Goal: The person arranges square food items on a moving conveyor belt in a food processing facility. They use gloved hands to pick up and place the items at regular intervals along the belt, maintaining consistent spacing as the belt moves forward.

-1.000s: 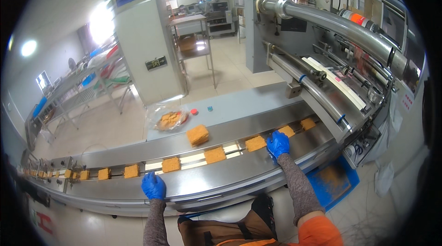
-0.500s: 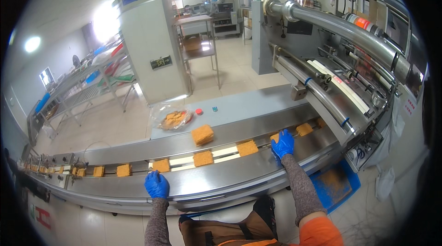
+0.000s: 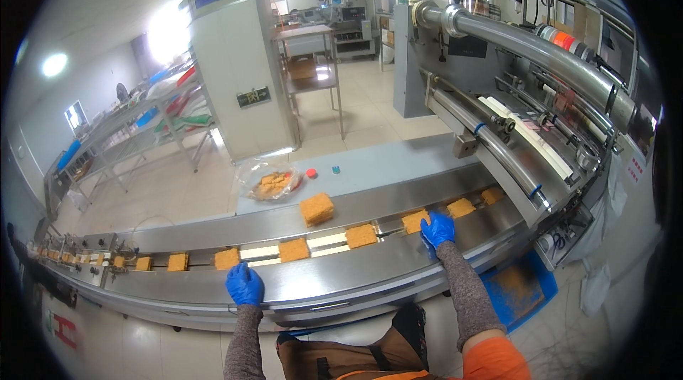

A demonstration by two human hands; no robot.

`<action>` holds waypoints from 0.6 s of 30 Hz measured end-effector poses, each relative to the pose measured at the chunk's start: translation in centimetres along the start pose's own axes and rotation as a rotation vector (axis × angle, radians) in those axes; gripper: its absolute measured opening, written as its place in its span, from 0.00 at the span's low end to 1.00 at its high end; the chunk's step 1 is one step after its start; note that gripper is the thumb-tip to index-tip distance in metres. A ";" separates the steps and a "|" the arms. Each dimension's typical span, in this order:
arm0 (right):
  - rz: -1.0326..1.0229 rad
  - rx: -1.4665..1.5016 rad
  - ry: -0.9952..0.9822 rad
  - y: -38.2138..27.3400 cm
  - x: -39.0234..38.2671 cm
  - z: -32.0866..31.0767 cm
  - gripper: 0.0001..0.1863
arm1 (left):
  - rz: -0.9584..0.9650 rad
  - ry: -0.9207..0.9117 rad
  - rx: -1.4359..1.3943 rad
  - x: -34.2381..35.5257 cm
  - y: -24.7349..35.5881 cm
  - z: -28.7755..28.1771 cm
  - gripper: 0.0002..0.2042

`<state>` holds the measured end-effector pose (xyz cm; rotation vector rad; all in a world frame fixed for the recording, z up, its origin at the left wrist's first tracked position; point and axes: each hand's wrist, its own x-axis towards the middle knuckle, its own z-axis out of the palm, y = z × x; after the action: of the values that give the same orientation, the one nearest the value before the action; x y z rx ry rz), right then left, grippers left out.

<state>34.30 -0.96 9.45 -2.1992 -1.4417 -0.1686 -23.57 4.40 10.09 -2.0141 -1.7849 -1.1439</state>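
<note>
Golden-brown, rough square biscuits, some apparently in small stacks, lie spaced along a steel conveyor (image 3: pixel 334 273). My blue-gloved left hand (image 3: pixel 245 285) rests on the conveyor's near ledge, fingers stretched forward, with nothing visible in it. Just beyond its fingertips is one biscuit (image 3: pixel 228 259). My blue-gloved right hand (image 3: pixel 438 229) is at the right part of the line, its fingers spread beside the near right edge of another biscuit (image 3: pixel 415 221); whether they touch it is unclear. A taller stack of biscuits (image 3: pixel 316 209) sits on the far steel ledge.
A clear plastic bag (image 3: pixel 269 182) of broken pieces and a red cap (image 3: pixel 311 173) lie on the grey surface behind. A roller machine (image 3: pixel 512 131) overhangs the right end. A blue crumb-strewn tray (image 3: pixel 523 287) is on the floor at right. A pillar (image 3: pixel 238 60) stands beyond.
The biscuits on the conveyor have shifted left. The biscuit that was under my right hand now shows left of it, uncovered. Both hands have stayed nearly in place.
</note>
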 end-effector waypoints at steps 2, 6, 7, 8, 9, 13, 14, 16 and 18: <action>0.029 -0.037 -0.035 -0.1 0.1 0.1 0.28 | 0.010 0.021 0.006 -0.1 -0.2 0.0 0.07; 0.165 -0.216 -0.117 0.3 0.8 0.1 0.38 | 0.064 0.094 0.026 -0.4 -0.8 1.0 0.07; 0.160 -0.291 -0.038 0.7 0.5 0.8 0.40 | 0.053 0.074 0.019 -0.4 -0.8 1.3 0.08; 0.145 -0.362 0.036 0.1 0.3 0.9 0.42 | 0.034 0.055 0.022 -0.4 -0.9 1.1 0.08; 0.160 -0.339 -0.044 -0.2 0.5 0.6 0.43 | 0.016 0.037 0.024 -0.5 -1.0 0.9 0.08; 0.168 -0.295 -0.192 -0.6 0.9 -0.4 0.44 | 0.021 0.056 0.010 -0.4 -0.8 0.6 0.07; 0.158 -0.295 -0.186 -0.6 0.9 -0.4 0.44 | 0.028 0.062 0.012 -0.4 -0.8 0.7 0.07; 0.157 -0.260 -0.161 -0.5 0.7 -0.5 0.42 | 0.026 0.053 0.020 -0.4 -0.8 0.8 0.07; 0.145 -0.265 -0.114 -0.2 0.6 -0.4 0.39 | 0.011 0.023 0.030 -0.3 -0.3 0.6 0.07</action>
<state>34.46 -0.65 10.06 -2.5557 -1.3791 -0.1974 -23.59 4.59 9.42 -1.9838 -1.7668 -1.1262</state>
